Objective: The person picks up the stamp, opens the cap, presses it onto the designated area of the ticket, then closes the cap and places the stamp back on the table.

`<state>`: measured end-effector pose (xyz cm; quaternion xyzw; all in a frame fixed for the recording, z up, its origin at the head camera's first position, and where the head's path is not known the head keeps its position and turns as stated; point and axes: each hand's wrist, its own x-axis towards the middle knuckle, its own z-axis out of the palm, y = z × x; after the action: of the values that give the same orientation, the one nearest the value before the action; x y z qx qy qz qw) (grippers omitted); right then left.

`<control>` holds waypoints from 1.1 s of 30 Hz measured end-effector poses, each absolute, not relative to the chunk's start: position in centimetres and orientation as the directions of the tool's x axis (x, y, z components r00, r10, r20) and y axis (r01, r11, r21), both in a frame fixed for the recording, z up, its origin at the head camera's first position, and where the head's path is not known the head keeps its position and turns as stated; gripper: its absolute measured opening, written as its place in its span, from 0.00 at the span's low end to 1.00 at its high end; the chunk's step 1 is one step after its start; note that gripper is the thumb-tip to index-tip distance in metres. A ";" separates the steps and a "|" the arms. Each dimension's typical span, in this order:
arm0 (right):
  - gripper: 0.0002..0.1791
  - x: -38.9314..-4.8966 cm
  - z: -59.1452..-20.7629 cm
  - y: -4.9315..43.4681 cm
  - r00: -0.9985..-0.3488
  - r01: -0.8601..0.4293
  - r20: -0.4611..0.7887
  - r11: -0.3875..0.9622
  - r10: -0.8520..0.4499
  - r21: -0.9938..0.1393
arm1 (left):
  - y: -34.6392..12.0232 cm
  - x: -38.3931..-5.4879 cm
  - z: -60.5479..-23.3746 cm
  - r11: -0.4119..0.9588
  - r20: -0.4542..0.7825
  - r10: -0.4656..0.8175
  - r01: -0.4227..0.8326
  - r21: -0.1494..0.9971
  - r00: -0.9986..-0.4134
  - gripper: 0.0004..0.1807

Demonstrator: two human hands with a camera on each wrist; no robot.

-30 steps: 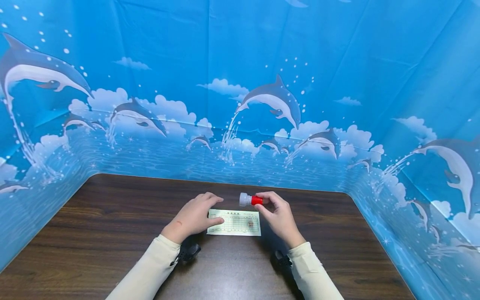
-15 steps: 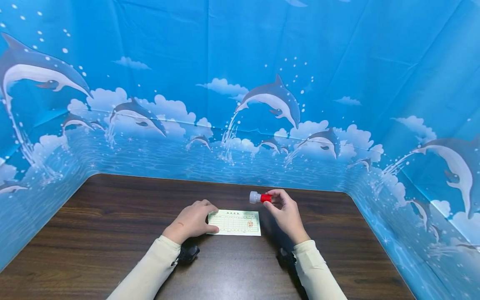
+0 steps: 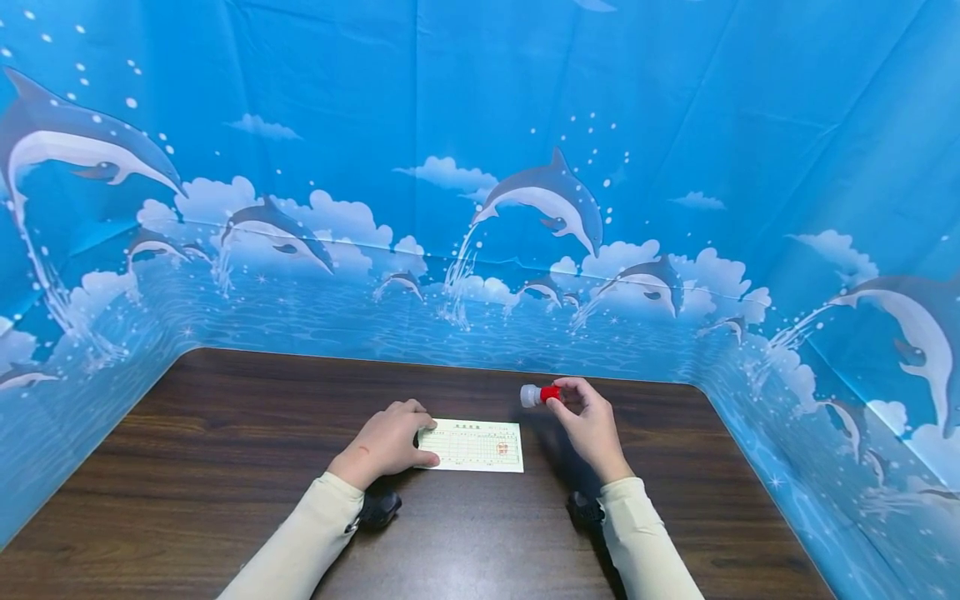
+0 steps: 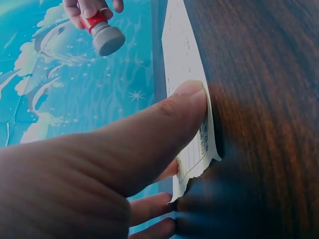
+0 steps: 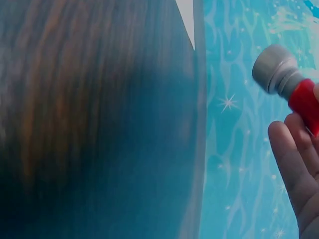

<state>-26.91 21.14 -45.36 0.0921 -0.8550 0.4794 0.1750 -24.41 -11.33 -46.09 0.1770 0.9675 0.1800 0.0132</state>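
Note:
My left hand lies over the left end of a pale green printed slip of paper on the table. Its thumb presses on the slip near the closer edge, with the fingertips at the far edge. In the left wrist view, the slip's short end looks ragged. A small red mark shows near the slip's right end. Raised to the right of the paper, my right hand pinches a stamp by its red body; the stamp's translucent grey head points left.
The dark wood-grain table is bounded at the back and sides by a blue curtain printed with dolphins and clouds. A black wrist device sits under the left cuff, and another under the right.
My right hand has moved right with the stamp, away from over the paper. My left hand has come down onto the slip's left end, thumb drawn back to the left.

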 end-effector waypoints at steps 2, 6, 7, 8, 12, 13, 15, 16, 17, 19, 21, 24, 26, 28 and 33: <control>0.17 -27.1 -45.4 21.5 -0.917 -0.323 0.398 0.541 0.023 -0.776 | -11.3 -24.5 -46.1 0.874 0.038 0.347 0.338 0.350 -0.937 0.29; 0.18 -27.5 -45.4 22.0 -0.903 -0.329 0.428 0.590 0.030 -0.737 | -11.4 -24.5 -46.2 0.874 0.038 0.349 0.340 0.347 -0.936 0.29; 0.18 -27.5 -45.4 22.2 -0.900 -0.333 0.436 0.608 0.023 -0.721 | -11.4 -24.5 -46.2 0.874 0.039 0.350 0.341 0.345 -0.936 0.29; 0.18 -27.5 -45.3 22.3 -0.895 -0.340 0.447 0.627 0.013 -0.701 | -11.4 -24.5 -46.1 0.875 0.039 0.350 0.342 0.344 -0.936 0.28; 0.19 -27.5 -45.2 22.5 -0.877 -0.352 0.479 0.742 -0.048 -0.571 | -11.5 -24.4 -46.1 0.874 0.043 0.353 0.345 0.342 -0.935 0.28; 0.19 -27.5 -45.2 22.5 -0.874 -0.351 0.482 0.768 -0.062 -0.536 | -11.6 -24.4 -46.1 0.874 0.041 0.354 0.346 0.342 -0.934 0.28; 0.20 -27.4 -45.2 22.5 -0.876 -0.336 0.476 0.812 -0.083 -0.477 | -11.6 -24.3 -46.0 0.872 0.039 0.354 0.345 0.347 -0.935 0.28; 0.20 -27.4 -45.2 22.5 -0.879 -0.325 0.468 0.827 -0.087 -0.458 | -11.5 -24.3 -46.0 0.871 0.038 0.354 0.344 0.350 -0.935 0.28; 0.21 -27.4 -45.1 22.4 -0.884 -0.314 0.459 0.837 -0.086 -0.449 | -11.5 -24.3 -46.0 0.871 0.031 0.352 0.340 0.354 -0.935 0.28; 0.20 -27.3 -45.1 22.4 -0.898 -0.287 0.435 0.842 -0.070 -0.457 | -11.4 -24.2 -45.9 0.871 0.021 0.350 0.334 0.360 -0.936 0.28; 0.19 -27.3 -45.0 22.3 -0.910 -0.258 0.413 0.842 -0.046 -0.475 | -11.4 -24.2 -45.9 0.872 0.013 0.347 0.328 0.363 -0.938 0.28; 0.17 -27.3 -45.1 22.3 -0.921 -0.221 0.390 0.838 -0.011 -0.499 | -11.3 -24.3 -45.8 0.874 0.008 0.347 0.326 0.361 -0.938 0.29; 0.16 -27.4 -45.1 22.3 -0.925 -0.208 0.380 0.838 -0.001 -0.505 | -11.3 -24.3 -45.9 0.874 0.011 0.347 0.328 0.359 -0.938 0.29; 0.15 -27.5 -45.2 22.4 -0.928 -0.201 0.374 0.839 0.003 -0.506 | -11.3 -24.3 -45.9 0.872 0.013 0.350 0.331 0.360 -0.937 0.29; 0.13 -27.5 -45.3 22.3 -0.929 -0.212 0.371 0.843 -0.015 -0.495 | -11.3 -24.4 -46.1 0.871 0.012 0.349 0.330 0.364 -0.937 0.28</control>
<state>-27.55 22.30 -45.28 0.0601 -0.9429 0.2741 0.1793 -24.38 -11.33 -46.07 0.1756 0.9668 0.1836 0.0271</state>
